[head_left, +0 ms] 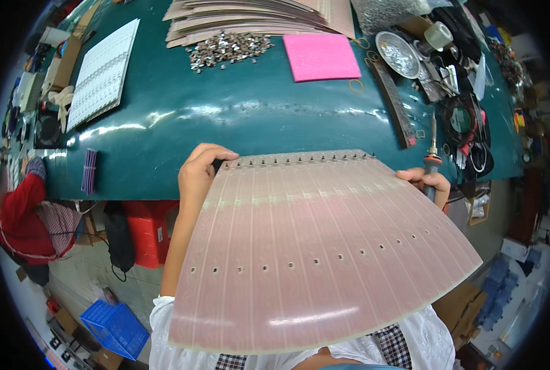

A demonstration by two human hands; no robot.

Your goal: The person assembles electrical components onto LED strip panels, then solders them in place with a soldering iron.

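Observation:
A large pinkish panel (324,228) marked with long parallel strips is held up in front of my body, its near edge over my lap. A row of small metal pieces runs along its far edge, and a row of small dark-centred holes crosses its near half. My left hand (199,169) is closed on the panel's far left corner, thumb on top. At the right edge my right hand (426,180) grips the panel with the thumb. A soldering iron (432,161) stands tip away from me between that hand's fingers.
On the green table (182,123) lie a pile of small metal parts (228,50), stacked panels (250,21), a pink pad (321,57), a metal bar (391,98), a foil-lined dish (398,54) and a notebook (105,71). A person in red (23,206) sits at left.

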